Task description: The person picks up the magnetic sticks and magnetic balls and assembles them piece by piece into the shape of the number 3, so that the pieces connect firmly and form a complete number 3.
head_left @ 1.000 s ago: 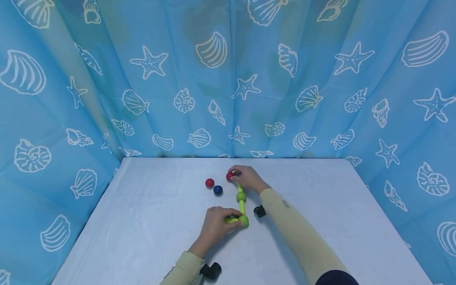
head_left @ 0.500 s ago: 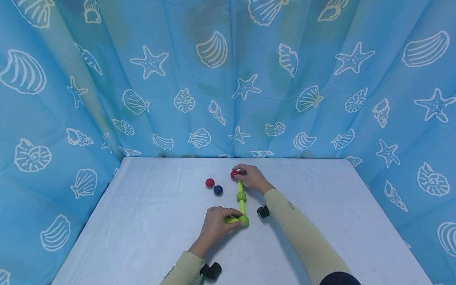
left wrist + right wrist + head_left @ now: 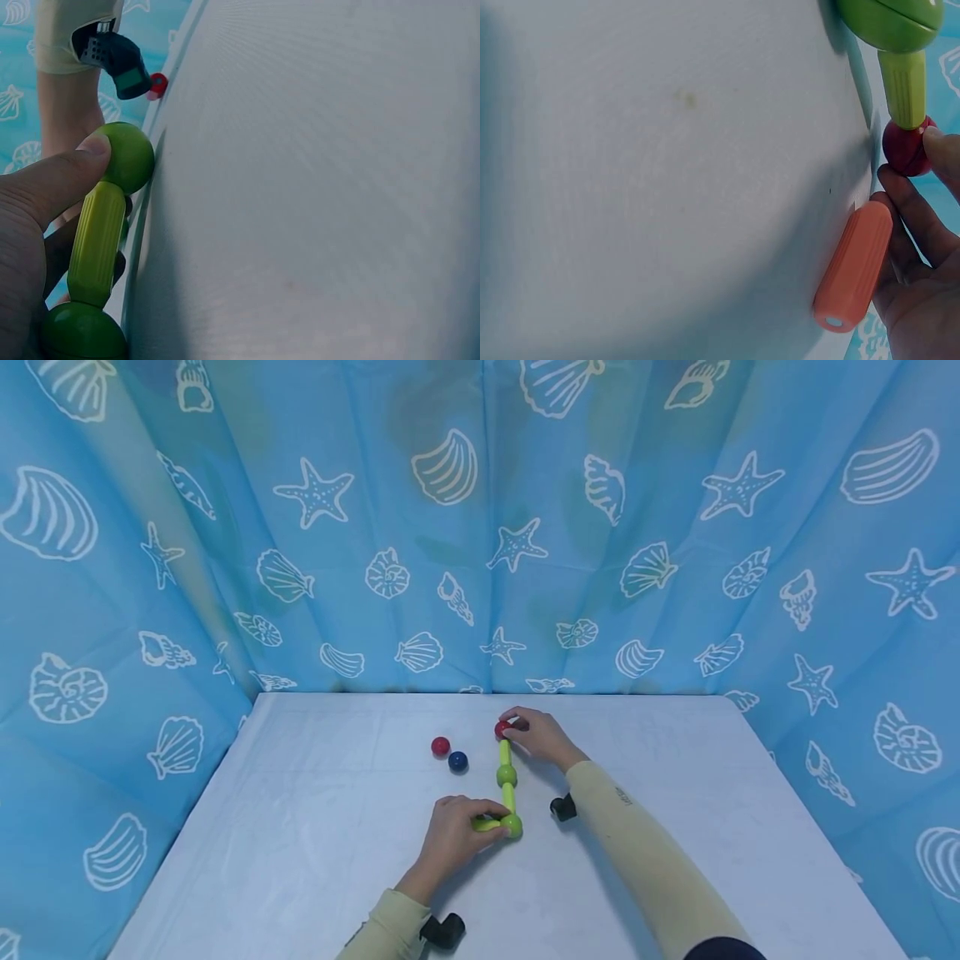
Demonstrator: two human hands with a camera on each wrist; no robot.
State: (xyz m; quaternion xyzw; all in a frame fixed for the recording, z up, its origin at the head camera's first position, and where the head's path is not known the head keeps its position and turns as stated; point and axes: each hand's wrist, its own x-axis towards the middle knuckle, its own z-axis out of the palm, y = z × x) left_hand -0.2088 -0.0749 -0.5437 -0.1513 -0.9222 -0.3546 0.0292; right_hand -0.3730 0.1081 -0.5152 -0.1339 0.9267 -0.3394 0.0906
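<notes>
In the head view, a row of green balls and light green sticks stands near the table's middle. My left hand (image 3: 453, 835) grips its near corner, thumb on a green ball (image 3: 129, 157). A ribbed stick (image 3: 97, 244) runs from that ball to another green ball (image 3: 84, 331). At the far end, my right hand (image 3: 538, 733) pinches a red ball (image 3: 502, 729) between thumb and fingers. That ball meets the tip of the far green stick (image 3: 904, 88). An orange stick (image 3: 853, 266) lies against the right hand's lower fingers; whether they hold it I cannot tell.
A loose red ball (image 3: 440, 746) and a dark blue ball (image 3: 457, 762) sit side by side on the white table (image 3: 337, 793), left of the green row. A blue curtain (image 3: 465, 568) with shell prints stands behind the table and along its sides.
My right hand has moved a little to the right with the red ball, which now lines up with the far stick's tip. The left hand has stayed in place.
</notes>
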